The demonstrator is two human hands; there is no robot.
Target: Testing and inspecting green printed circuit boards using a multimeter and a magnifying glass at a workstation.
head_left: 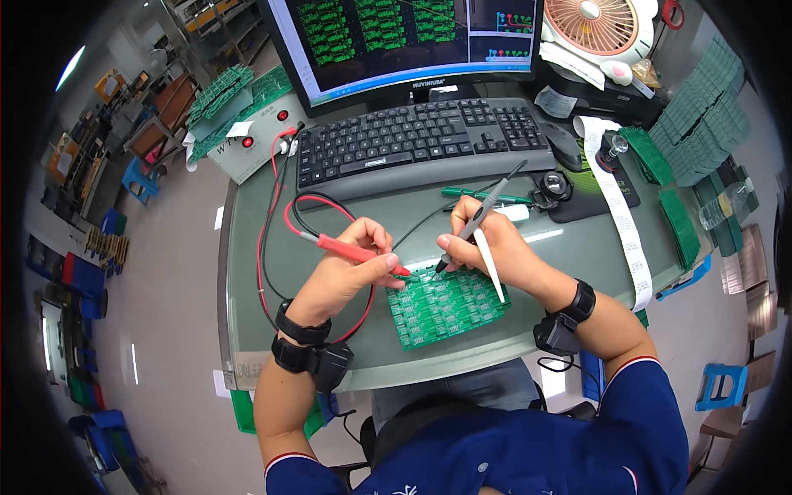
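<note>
A green circuit board panel (445, 312) with rows of repeated small boards lies on the table near its front edge. My left hand (345, 268) is closed around a red test probe (351, 249), its tip at the panel's upper left part. In my right hand (505, 246) is a grey test probe (488, 205) with a black tip, pointing down at the panel's upper edge. A slim white stick (489, 266) also sticks out from under that hand over the panel. Whether either tip touches the board I cannot tell.
Behind my hands are a keyboard (421, 140), a monitor (388, 41) and a mouse (561, 147). A box with red buttons (256, 140) stands left, with red and black leads. On the right, a paper strip (623, 223) hangs over the edge near stacked green boards (701, 124).
</note>
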